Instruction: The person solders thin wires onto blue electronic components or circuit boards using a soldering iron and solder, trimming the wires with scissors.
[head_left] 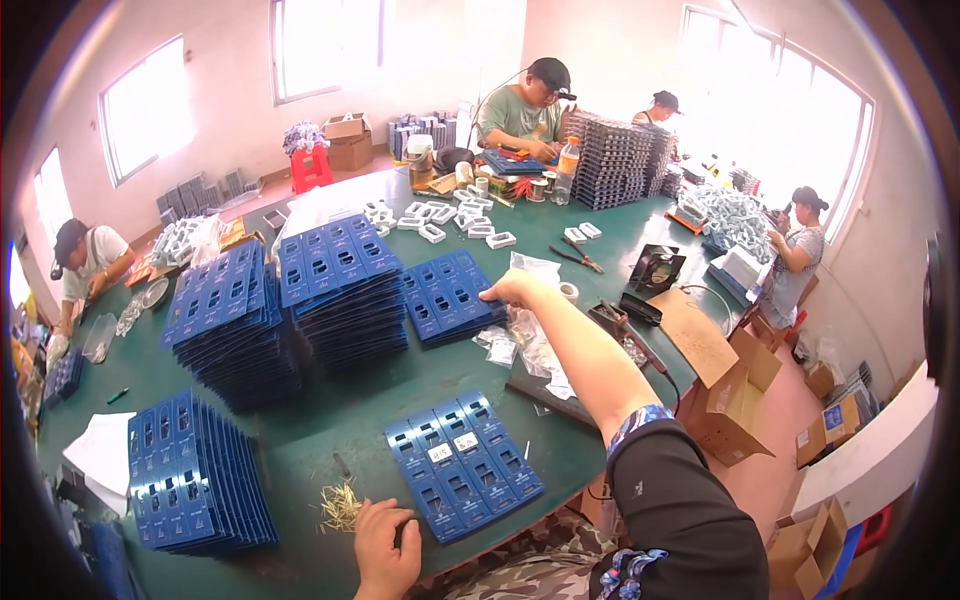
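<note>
A short stack of blue panels [445, 292] with rectangular cutouts is lying on a green table [335, 425], just right of a tall blue stack [345, 320]; the person's right hand [514, 288] is resting at its right edge, fingers close together and fingertips touching the panels, though whether they are pinching one cannot be told; nearer the person, another blue panel [480, 488] bearing two white stickers is lying flat by the table's edge; the left hand [388, 548] is resting just beside its lower left corner, fingers loosely bent, thumb standing apart, anything under the palm being hidden; a small heap of gold-coloured pins [340, 508] is lying beside those fingers; clear plastic bags [535, 335] are lying near the short stack, holding small parts too blurred to name; an orange-capped bottle [566, 175] is standing farther back, its contents too small to tell; beyond the table's right edge, a cardboard box [735, 400] is sitting with flaps spread, its inside partly hidden; across the table, a person in a green shirt [520, 115] is leaning over their work
</note>
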